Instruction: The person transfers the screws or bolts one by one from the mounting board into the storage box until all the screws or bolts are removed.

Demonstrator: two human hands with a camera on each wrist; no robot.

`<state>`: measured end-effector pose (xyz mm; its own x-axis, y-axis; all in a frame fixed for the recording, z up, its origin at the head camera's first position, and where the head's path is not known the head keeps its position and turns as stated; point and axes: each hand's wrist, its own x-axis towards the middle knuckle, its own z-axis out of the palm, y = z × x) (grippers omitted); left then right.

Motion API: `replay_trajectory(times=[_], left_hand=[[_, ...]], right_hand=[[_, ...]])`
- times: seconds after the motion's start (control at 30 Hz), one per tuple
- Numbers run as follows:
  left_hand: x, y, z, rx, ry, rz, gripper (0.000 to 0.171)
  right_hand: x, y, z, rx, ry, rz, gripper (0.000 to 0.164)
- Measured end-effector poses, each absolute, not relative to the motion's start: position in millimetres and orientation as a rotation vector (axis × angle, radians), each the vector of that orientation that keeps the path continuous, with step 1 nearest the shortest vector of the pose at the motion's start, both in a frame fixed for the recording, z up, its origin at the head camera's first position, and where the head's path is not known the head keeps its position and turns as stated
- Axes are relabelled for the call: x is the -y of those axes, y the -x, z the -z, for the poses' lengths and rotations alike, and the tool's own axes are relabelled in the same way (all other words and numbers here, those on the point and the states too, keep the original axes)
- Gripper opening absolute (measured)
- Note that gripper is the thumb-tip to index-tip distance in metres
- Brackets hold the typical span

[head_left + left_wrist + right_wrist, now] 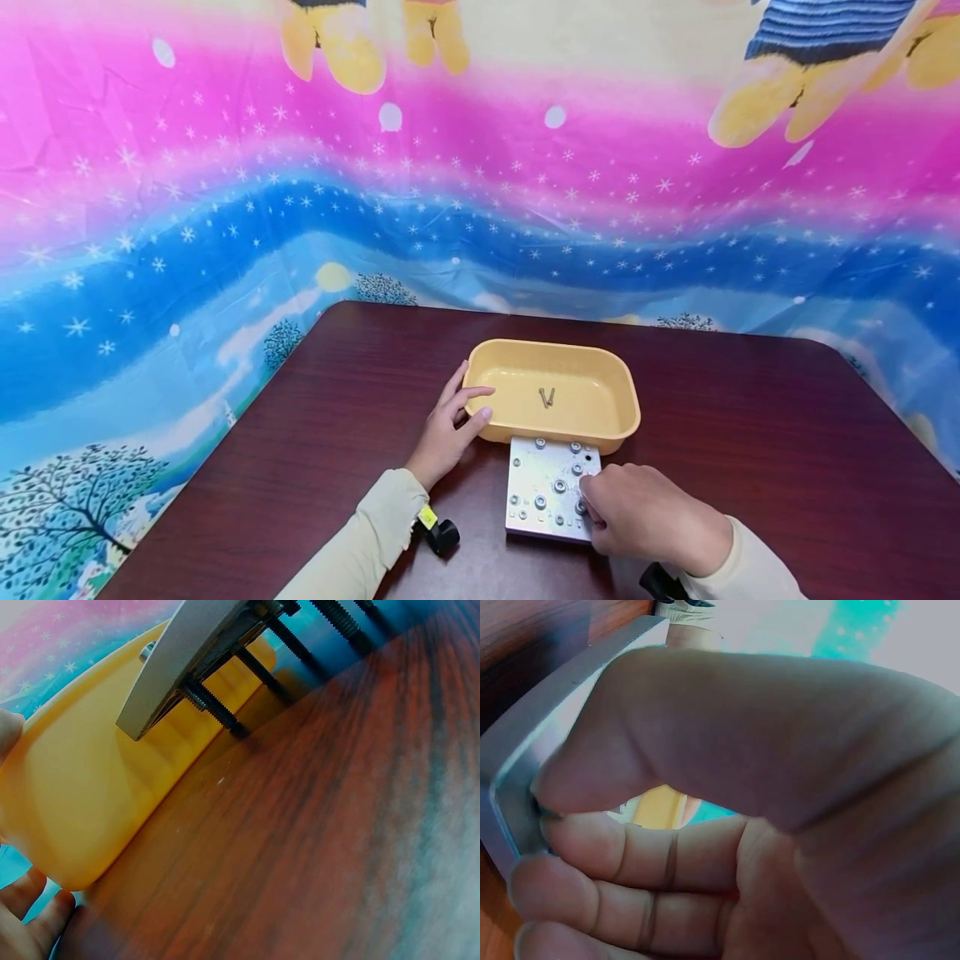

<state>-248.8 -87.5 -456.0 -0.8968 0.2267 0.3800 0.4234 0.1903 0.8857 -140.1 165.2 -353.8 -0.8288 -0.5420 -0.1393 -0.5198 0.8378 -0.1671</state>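
A silver metal plate (534,475) with several socket-head bolts (560,486) stands in front of a yellow plastic tray (525,427). In the left wrist view, dark threaded shanks (214,705) stick out beneath the plate (161,682). My right hand (648,517) is at the plate's right side, thumb and index finger pinching at its face; the small bolt between the fingertips is mostly hidden in the right wrist view. My left hand (442,437) holds the tray's left end, thumb and index finger over the rim. Two small brass-coloured screws (547,397) lie inside the tray.
A dark red-brown wooden table (360,375) lies under everything. A printed cloth (480,183) in pink and blue hangs behind it. Black wrist cameras (444,537) are strapped at both cuffs.
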Motion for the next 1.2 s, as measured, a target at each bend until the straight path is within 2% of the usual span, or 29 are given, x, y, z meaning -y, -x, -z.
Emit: replay_trajectory(times=[0.33,0.53,0.9,1.2], left_hand=[[87.1,246.2,451.8,2.308,0.623,1.792,0.033],[85.1,232.0,431.0,2.291,0.640,1.824,0.029],[86.2,227.1,423.0,2.296,0.648,1.843,0.031],[86.1,226.5,423.0,2.293,0.639,1.838,0.027]], right_hand=[[-165.7,140.3,356.7,-2.853,0.854,0.173,0.029],[-165.3,140.9,356.3,-2.819,0.813,0.203,0.027],[-166.7,143.9,352.7,-2.735,0.781,0.293,0.024],[-171.5,142.1,353.3,-2.773,0.939,0.284,0.026]])
